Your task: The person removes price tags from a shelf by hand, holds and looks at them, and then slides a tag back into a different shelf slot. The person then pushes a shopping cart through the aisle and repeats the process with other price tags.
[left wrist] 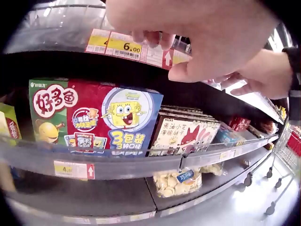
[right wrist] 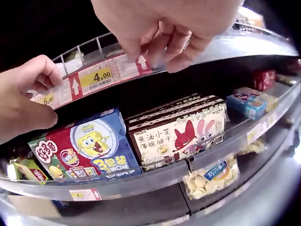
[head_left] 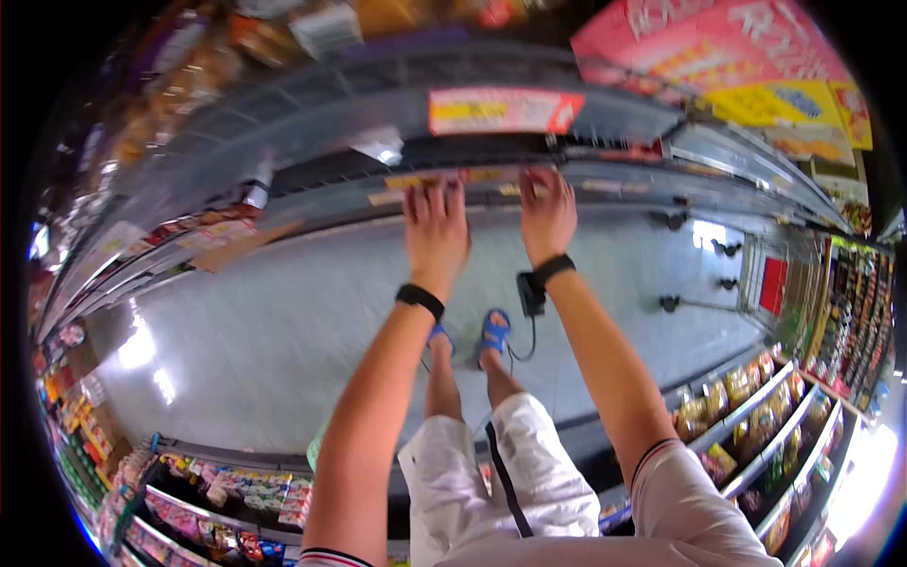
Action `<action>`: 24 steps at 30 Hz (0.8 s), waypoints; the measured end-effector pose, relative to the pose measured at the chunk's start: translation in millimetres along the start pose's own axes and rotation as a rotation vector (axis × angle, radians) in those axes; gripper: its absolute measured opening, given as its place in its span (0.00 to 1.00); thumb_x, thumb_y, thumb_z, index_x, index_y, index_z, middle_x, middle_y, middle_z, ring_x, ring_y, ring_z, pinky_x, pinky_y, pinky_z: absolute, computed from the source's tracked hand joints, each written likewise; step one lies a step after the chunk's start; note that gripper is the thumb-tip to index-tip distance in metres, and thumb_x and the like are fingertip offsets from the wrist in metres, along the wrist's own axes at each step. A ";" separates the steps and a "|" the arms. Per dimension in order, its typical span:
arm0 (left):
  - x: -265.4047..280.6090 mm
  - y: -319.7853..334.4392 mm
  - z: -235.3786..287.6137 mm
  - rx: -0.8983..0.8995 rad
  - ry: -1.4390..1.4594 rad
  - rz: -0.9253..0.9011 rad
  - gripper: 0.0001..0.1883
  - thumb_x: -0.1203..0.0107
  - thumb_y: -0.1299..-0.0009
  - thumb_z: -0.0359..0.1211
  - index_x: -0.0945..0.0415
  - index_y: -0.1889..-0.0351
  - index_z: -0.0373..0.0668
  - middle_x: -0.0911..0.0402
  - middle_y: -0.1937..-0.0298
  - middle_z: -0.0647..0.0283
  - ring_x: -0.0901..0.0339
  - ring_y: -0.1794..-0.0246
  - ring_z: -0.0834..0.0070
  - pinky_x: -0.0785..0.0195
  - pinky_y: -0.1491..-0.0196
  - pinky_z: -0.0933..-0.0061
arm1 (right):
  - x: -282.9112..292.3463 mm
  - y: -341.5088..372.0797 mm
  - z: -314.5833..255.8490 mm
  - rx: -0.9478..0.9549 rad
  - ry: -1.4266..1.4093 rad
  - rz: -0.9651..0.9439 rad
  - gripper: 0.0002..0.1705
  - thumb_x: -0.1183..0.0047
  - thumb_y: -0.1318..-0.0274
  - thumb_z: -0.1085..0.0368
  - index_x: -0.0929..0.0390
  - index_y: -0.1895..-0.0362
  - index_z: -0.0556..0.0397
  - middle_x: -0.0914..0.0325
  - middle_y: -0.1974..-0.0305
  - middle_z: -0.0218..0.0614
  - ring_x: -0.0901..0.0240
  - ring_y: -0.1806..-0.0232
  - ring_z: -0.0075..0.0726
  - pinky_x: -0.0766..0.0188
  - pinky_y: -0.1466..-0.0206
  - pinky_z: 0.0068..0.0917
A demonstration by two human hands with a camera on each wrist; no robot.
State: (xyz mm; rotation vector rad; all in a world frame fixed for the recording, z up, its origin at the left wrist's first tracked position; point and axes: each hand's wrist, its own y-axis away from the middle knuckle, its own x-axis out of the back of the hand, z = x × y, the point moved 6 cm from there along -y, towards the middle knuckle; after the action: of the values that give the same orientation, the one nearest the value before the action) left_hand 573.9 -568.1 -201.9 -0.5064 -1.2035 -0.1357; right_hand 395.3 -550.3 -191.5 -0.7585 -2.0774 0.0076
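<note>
Shopping cart (head_left: 761,248) with a red panel (head_left: 773,286), standing on the pale, glossy floor (head_left: 283,321), large pink carton (head_left: 709,38) at the upper right, cartoon-sponge carton (left wrist: 129,113) beside upright cream cartons (left wrist: 183,134), blue carton (right wrist: 247,102) farther along, bag of pale round snacks (left wrist: 178,183) on the level below

Two flat price labels, a 6.00 one (left wrist: 124,46) and a 4.00 one (right wrist: 98,79), have yellow price panels and red edging. They lie along the shelf's front edge (right wrist: 207,54), the 4.00 to the right.
</note>
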 end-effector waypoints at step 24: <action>5.2 6.2 28.0 0.071 -0.156 -0.296 0.40 0.43 0.34 0.35 0.42 0.21 0.66 0.36 0.29 0.53 0.39 0.28 0.53 0.55 0.24 0.37 | 8.4 -12.4 6.0 0.836 0.396 -0.367 0.25 0.47 0.34 0.62 0.30 0.33 0.34 0.17 0.51 0.35 0.16 0.58 0.45 0.19 0.65 0.42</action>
State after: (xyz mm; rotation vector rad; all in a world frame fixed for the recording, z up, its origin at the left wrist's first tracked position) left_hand 554.0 -549.4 -191.7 -0.2773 -1.4275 -0.3092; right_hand 381.0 -554.3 -185.3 0.1298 -1.5860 0.4541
